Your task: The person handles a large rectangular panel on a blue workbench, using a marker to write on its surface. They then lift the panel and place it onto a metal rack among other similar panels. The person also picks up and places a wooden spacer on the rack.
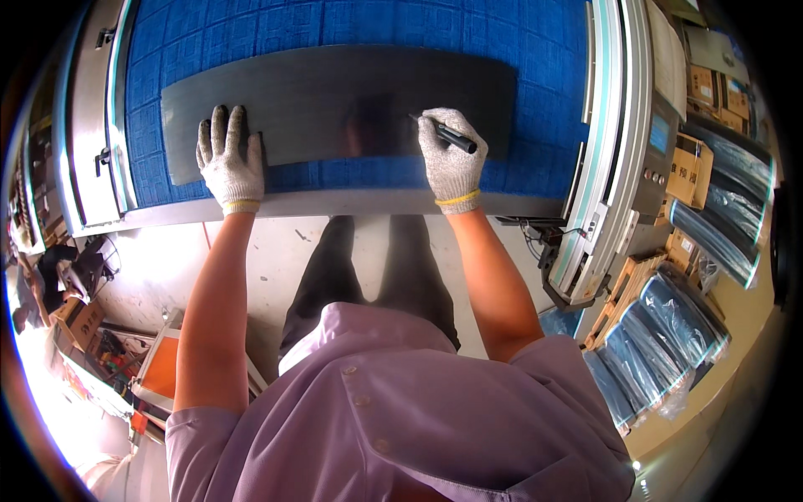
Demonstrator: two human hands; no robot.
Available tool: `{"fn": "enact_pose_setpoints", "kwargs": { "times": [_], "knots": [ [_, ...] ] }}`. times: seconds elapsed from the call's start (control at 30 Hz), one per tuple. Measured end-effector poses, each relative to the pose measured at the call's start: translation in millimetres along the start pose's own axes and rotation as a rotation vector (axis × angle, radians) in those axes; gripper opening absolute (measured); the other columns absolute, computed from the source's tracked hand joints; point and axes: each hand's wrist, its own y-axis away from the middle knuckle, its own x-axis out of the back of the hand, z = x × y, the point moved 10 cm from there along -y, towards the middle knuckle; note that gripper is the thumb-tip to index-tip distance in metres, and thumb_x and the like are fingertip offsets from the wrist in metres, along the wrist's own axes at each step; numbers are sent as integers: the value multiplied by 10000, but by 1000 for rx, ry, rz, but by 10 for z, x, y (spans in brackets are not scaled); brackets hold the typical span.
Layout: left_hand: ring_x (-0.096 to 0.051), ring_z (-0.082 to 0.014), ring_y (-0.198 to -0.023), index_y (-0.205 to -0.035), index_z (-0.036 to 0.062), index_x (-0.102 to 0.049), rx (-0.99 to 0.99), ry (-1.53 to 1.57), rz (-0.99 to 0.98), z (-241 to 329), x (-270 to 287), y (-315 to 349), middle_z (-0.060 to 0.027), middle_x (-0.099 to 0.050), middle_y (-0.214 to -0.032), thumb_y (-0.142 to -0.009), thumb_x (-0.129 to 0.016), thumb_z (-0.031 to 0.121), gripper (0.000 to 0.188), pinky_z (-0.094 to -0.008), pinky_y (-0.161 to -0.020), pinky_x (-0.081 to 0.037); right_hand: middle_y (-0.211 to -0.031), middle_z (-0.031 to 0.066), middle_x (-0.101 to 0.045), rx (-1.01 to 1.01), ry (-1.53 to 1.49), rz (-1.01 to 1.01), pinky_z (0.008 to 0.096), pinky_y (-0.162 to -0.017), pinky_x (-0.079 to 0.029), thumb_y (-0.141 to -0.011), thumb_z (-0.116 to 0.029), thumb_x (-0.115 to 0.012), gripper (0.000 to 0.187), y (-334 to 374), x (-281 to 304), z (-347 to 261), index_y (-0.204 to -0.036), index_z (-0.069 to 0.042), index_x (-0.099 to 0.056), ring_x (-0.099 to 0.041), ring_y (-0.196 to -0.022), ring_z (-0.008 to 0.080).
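A long dark grey, curved-looking flat sheet lies on the blue textured bed of a machine. My left hand, in a white knit glove with darkened fingertips, rests flat on the sheet's left part, fingers spread. In the same kind of glove, my right hand is closed around a black marker pen. The pen's tip points left and sits at or just over the sheet's surface; whether it touches, I cannot tell. Its thick end sticks out to the right of my fingers.
A metal front edge borders the bed. On the right stand a machine rail and a control panel with a small screen. Plastic-wrapped dark rolls and cardboard boxes lie beyond. An orange-panelled cart stands at lower left.
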Motion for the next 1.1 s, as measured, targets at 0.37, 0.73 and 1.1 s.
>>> {"fn": "enact_pose_setpoints", "kwargs": {
  "times": [0.37, 0.73, 1.1],
  "knots": [
    [-328, -333, -1363, -1354, 255, -505, 1, -4, 8, -1, -4, 5, -66, -413, -1457, -908, -516, 358, 458, -465, -1134, -231, -729, 50, -647, 54, 24, 36, 233, -597, -486, -802, 10, -682, 65, -4, 108, -35, -848, -24, -652, -610, -650, 89],
    [-346, -333, -1352, -1353, 257, -511, -12, -35, 26, 19, 5, -1, -51, -430, -1449, -942, -469, 407, 440, -461, -1124, -262, -755, 67, -670, -51, -25, 71, 240, -634, -501, -807, -6, -685, 66, -27, 281, 128, -866, -15, -659, -635, -681, 110],
    [-344, -344, -1349, -1349, 228, -513, -31, 10, 29, 66, 24, -11, -73, -423, -1449, -913, -515, 340, 450, -468, -1125, -245, -739, 69, -671, -81, 10, 25, 252, -616, -506, -794, -7, -687, 44, -117, 357, 156, -800, -14, -645, -655, -670, 124]
  ]
}}
